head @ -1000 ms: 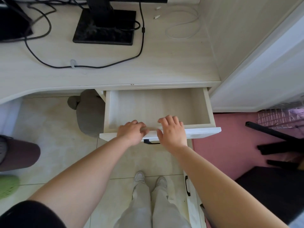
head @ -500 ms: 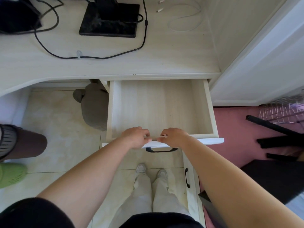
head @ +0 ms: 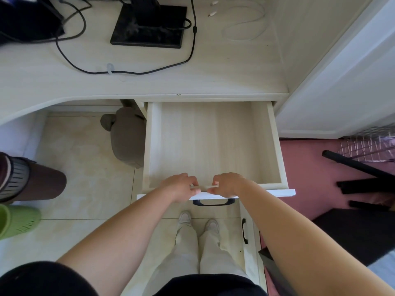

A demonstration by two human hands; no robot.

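Further out than before, the drawer [head: 211, 146] juts from under the desk [head: 149, 82] — your left hand [head: 179, 185] and right hand [head: 226, 184] curl over its front rim. Pull much harder and it may slip off its runners.

Pale wood-grain drawer [head: 205, 142], black handle [head: 213, 202], pink floor [head: 310, 178], green basket [head: 17, 223]

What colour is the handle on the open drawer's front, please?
The handle is black; head view.
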